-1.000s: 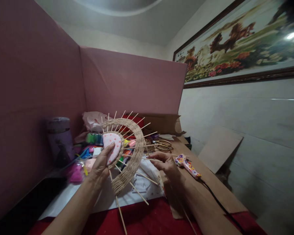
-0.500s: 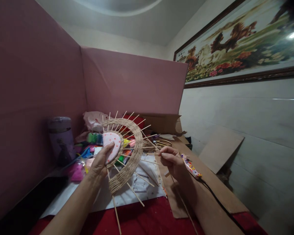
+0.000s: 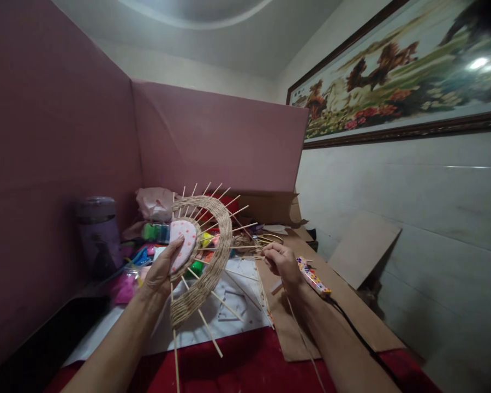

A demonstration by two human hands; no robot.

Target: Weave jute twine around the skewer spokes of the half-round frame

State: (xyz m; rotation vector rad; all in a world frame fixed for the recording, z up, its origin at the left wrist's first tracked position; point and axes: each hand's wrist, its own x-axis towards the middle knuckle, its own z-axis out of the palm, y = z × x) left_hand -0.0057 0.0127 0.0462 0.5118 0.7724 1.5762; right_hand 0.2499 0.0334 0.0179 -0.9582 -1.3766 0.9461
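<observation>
A half-round woven frame [image 3: 221,252] of twisted cord, with thin wooden sticks fanning out through it, is held up over the table. At its inner side sits a white half-circle pad [image 3: 183,240] with pink dots. My left hand [image 3: 166,267] is closed on that pad, thumb on its face. To the right, my right hand [image 3: 281,261] pinches a thin cord [image 3: 300,327] by the stick tips; the cord hangs down past the wrist. Whether the fingers also touch a stick is too small to tell.
A purple tumbler [image 3: 99,234] stands at the left, near bags of coloured clay [image 3: 156,232]. A patterned glue gun [image 3: 314,277] with a black cable lies on cardboard [image 3: 352,305] at the right. White paper [image 3: 163,333] covers part of the red cloth [image 3: 237,363].
The woven frame has shifted slightly left and turned a little, with my left hand still on it. My right hand has moved slightly left with the cord.
</observation>
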